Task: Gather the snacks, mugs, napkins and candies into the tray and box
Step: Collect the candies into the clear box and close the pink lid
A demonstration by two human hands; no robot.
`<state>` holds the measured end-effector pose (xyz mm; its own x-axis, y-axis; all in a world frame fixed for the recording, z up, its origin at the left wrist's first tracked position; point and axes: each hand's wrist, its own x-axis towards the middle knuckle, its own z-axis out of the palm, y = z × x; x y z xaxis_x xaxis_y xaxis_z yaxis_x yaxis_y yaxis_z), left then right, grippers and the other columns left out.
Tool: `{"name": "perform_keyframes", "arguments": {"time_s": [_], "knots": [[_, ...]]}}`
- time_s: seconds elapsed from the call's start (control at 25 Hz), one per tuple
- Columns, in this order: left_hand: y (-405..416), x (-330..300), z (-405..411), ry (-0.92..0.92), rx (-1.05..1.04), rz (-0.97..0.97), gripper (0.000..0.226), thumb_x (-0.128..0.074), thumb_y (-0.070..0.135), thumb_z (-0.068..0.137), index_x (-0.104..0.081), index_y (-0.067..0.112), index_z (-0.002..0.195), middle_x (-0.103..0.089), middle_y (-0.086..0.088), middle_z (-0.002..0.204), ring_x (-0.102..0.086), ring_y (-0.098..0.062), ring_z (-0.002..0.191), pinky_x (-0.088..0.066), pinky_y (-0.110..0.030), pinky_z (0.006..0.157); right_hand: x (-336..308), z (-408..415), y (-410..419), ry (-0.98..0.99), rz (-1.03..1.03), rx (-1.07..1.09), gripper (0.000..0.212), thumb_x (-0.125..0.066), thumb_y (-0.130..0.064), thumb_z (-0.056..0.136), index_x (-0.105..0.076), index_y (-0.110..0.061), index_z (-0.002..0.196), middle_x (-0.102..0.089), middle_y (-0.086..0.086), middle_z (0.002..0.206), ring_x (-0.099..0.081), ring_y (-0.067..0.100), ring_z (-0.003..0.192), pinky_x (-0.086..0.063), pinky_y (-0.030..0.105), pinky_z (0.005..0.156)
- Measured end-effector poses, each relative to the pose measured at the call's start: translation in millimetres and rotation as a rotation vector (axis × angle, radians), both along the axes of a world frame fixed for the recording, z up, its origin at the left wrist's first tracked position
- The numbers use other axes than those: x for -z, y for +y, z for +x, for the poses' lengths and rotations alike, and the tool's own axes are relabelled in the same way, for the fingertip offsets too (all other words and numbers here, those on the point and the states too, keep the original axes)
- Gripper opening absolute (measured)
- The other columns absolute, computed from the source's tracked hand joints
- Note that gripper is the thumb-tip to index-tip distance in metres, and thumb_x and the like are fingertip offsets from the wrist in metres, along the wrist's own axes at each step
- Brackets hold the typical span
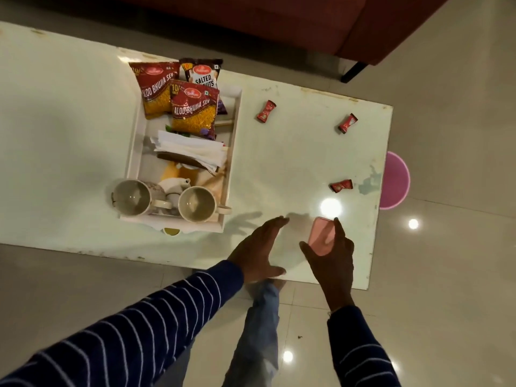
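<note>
The white tray (134,163) sits on the pale counter (293,163) and serves as the reference landmark. At the tray's far end lie three snack packets: two red packets marked ALOO BHUJIA SEV (156,88) (194,110) and one marked SALTED (203,75), which overhangs the far rim. In the middle of the tray rests a stack of white napkins (190,149). At the tray's near end stand two cream mugs (131,198) (196,205), upright, mouths up, with handles pointing right; a small white teapot-like piece (176,187) sits between and just behind them.

Three red-wrapped candies lie on the counter to the right of the tray: one (266,111) near the tray's right rim, one (348,123) well apart toward the counter's right edge, and one (341,186) nearer the near-right corner.

Right of the tray's near corner, the right hand (332,255) holds a small pink box (321,236); its fingers (339,230) and thumb are closed around the box's sides. The left hand (257,250) hovers just beside the tray's near-right corner, its fingers (275,223) straight and pressed together, thumb spread, holding nothing. Both arms wear dark striped sleeves (139,331).

A pink round object (396,180) lies on the floor beyond the counter's right edge.
</note>
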<state>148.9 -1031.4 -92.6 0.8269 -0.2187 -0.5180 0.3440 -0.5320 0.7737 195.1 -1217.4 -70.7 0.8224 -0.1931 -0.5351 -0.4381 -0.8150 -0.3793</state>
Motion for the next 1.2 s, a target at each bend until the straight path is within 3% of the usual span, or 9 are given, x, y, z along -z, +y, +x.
{"name": "perform_keyframes", "arguments": {"time_s": [0.16, 0.32, 0.48, 0.6, 0.76, 0.92, 1.0, 1.08, 1.2], "knots": [[-15, -3, 41, -0.142, 0.009, 0.087, 0.136, -0.093, 0.036, 0.061, 0.004, 0.030, 0.157, -0.006, 0.005, 0.167, -0.022, -0.019, 0.151, -0.034, -0.036, 0.118, -19, 12, 20, 0.000, 0.017, -0.082, 0.100, -0.070, -0.069, 0.071, -0.016, -0.044, 0.151, -0.049, 0.005, 0.137, -0.063, 0.028, 0.109, -0.046, 0.033, 0.076], [-29, -5, 61, -0.223, 0.004, 0.054, 0.136, -0.096, 0.036, 0.056, -0.007, 0.021, 0.158, -0.023, 0.001, 0.163, -0.031, -0.020, 0.146, -0.036, -0.039, 0.117, -38, 21, 21, -0.060, 0.039, -0.185, 0.098, -0.070, -0.066, 0.074, -0.019, -0.039, 0.153, -0.050, 0.004, 0.138, -0.063, 0.026, 0.109, -0.047, 0.030, 0.074], [-42, -6, 69, -0.202, -0.016, 0.017, 0.123, -0.095, 0.034, 0.060, -0.019, 0.017, 0.154, -0.034, -0.002, 0.157, -0.038, -0.019, 0.141, -0.038, -0.028, 0.112, -51, 33, 4, -0.054, 0.038, -0.237, 0.095, -0.070, -0.062, 0.077, -0.022, -0.035, 0.154, -0.052, 0.005, 0.137, -0.061, 0.026, 0.114, -0.051, 0.034, 0.084], [-44, -6, 72, -0.191, -0.073, -0.030, 0.110, -0.093, 0.038, 0.059, -0.028, 0.024, 0.146, -0.045, 0.003, 0.146, -0.045, -0.010, 0.125, -0.038, -0.010, 0.098, -56, 42, -12, -0.068, 0.136, -0.266, 0.087, -0.070, -0.052, 0.082, -0.024, -0.036, 0.153, -0.055, 0.003, 0.136, -0.060, 0.024, 0.115, -0.053, 0.036, 0.089], [-42, -5, 78, -0.193, -0.146, -0.027, 0.110, -0.094, 0.041, 0.053, -0.029, 0.029, 0.142, -0.048, 0.009, 0.137, -0.049, -0.007, 0.116, -0.052, -0.022, 0.092, -51, 60, -37, 0.011, 0.605, 0.145, 0.066, -0.063, -0.039, 0.082, -0.038, -0.050, 0.142, -0.062, -0.003, 0.130, -0.070, 0.025, 0.099, -0.058, 0.032, 0.072], [-36, 6, 77, -0.136, -0.127, 0.007, 0.123, -0.093, 0.039, 0.057, -0.014, 0.029, 0.152, -0.038, 0.007, 0.150, -0.046, -0.015, 0.129, -0.046, -0.028, 0.103, -17, 60, -78, 0.173, 1.032, 0.711, 0.054, -0.054, -0.032, 0.087, -0.047, -0.022, 0.140, -0.064, 0.009, 0.121, -0.068, 0.035, 0.103, -0.055, 0.041, 0.080], [-31, 13, 74, -0.110, -0.133, 0.029, 0.130, -0.093, 0.038, 0.059, -0.006, 0.030, 0.155, -0.033, 0.005, 0.155, -0.044, -0.018, 0.134, -0.043, -0.031, 0.107, 7, 45, -92, 0.216, 1.024, 0.807, 0.037, -0.049, -0.021, 0.096, -0.051, -0.009, 0.130, -0.065, 0.012, 0.114, -0.064, 0.038, 0.106, -0.056, 0.040, 0.080], [-27, 19, 71, -0.078, -0.155, 0.035, 0.134, -0.093, 0.039, 0.058, -0.002, 0.035, 0.155, -0.032, 0.007, 0.156, -0.044, -0.017, 0.134, -0.043, -0.030, 0.107, 27, 31, -104, 0.207, 0.868, 0.772, 0.017, -0.045, -0.007, 0.100, -0.058, -0.014, 0.110, -0.064, 0.006, 0.105, -0.062, 0.032, 0.103, -0.059, 0.034, 0.074], [-27, 27, 69, -0.049, -0.161, 0.064, 0.139, -0.093, 0.043, 0.057, 0.005, 0.038, 0.155, -0.028, 0.009, 0.159, -0.043, -0.018, 0.136, -0.040, -0.027, 0.104, 49, 22, -117, 0.309, 0.756, 0.790, 0.015, -0.047, -0.015, 0.101, -0.060, -0.015, 0.110, -0.062, 0.007, 0.113, -0.062, 0.031, 0.107, -0.059, 0.040, 0.078]]}}
